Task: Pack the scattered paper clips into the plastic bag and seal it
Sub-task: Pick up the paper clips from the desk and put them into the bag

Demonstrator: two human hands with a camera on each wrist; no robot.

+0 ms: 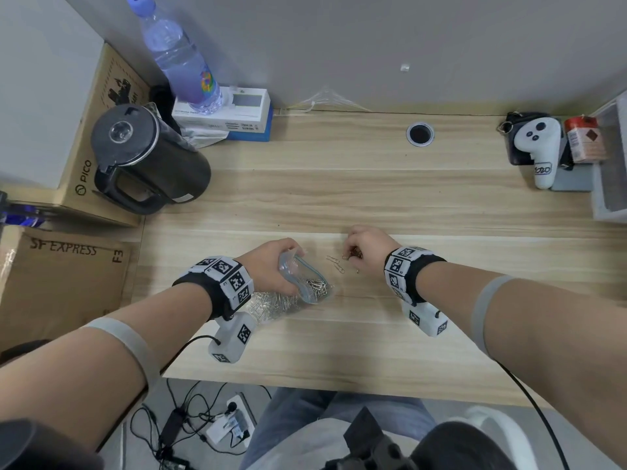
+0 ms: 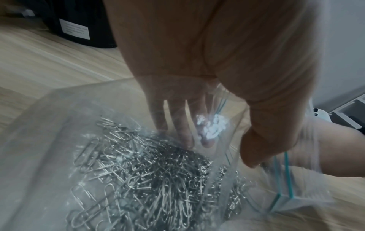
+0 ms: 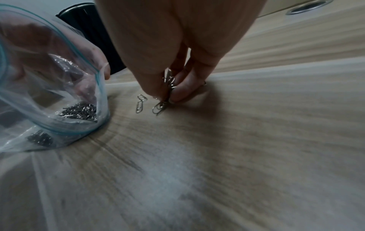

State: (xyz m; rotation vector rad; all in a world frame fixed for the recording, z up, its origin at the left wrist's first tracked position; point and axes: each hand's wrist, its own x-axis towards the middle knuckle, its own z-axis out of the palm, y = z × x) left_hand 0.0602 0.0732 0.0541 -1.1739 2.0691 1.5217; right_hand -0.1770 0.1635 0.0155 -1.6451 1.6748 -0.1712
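Observation:
A clear plastic bag (image 1: 298,283) with a teal zip strip lies on the wooden desk (image 1: 373,184), its mouth facing right. Many silver paper clips (image 2: 150,176) fill it. My left hand (image 1: 271,266) grips the bag by its mouth and holds it wide; in the left wrist view the fingers (image 2: 177,118) show through the plastic. A little to the right, my right hand (image 1: 359,245) pinches a small bunch of paper clips (image 3: 168,87) at the desk surface. Loose paper clips (image 1: 336,264) lie between bag and right hand, also the loose clips (image 3: 141,104) in the right wrist view.
A black kettle (image 1: 149,157) stands at the back left beside cardboard boxes (image 1: 64,276). A water bottle (image 1: 183,59) sits on a white box (image 1: 230,113). A cable hole (image 1: 420,134) is at the back centre. A white controller (image 1: 539,147) and a jar (image 1: 585,139) are at the back right.

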